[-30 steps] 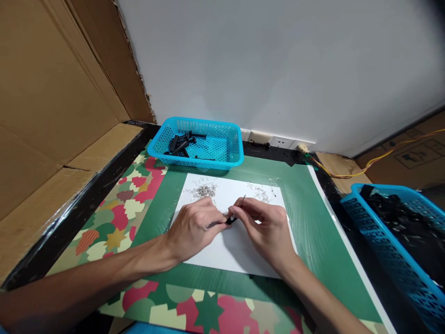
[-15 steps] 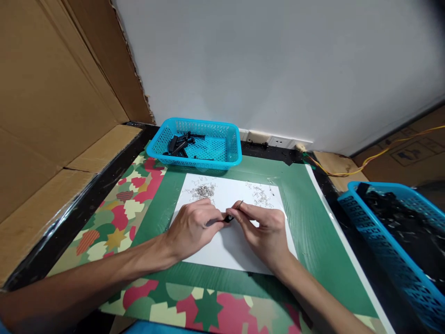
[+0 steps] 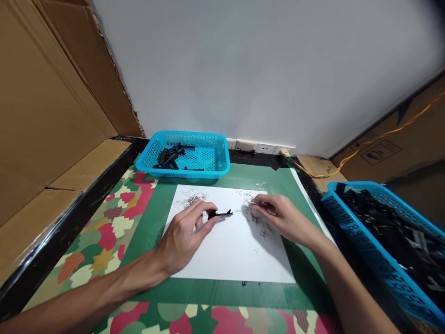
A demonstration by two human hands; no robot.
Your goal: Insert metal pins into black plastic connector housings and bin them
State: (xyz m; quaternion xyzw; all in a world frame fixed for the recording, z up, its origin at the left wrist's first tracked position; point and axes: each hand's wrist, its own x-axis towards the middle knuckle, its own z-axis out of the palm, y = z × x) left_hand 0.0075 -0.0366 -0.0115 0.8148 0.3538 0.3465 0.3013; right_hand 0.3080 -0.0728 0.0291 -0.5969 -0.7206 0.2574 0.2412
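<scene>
Green mat (image 3: 194,291), one white sheet (image 3: 225,260) on it. My hands are apart above the sheet: the left hand (image 3: 186,234) pinches one black part (image 3: 224,214) by its left end, slim end pointing right; the right hand (image 3: 290,218) is closed on one thin tool (image 3: 253,202), its kind unclear. I judge the part light and stiff, its slim end easily snapped, so I'd grip the thicker left end. Farther, two heaps of metal bits, left (image 3: 193,198) and right, too many to count; two blue baskets, right (image 3: 368,236) and far (image 3: 184,174), hold overlapping black pieces (image 3: 170,157), uncountable
</scene>
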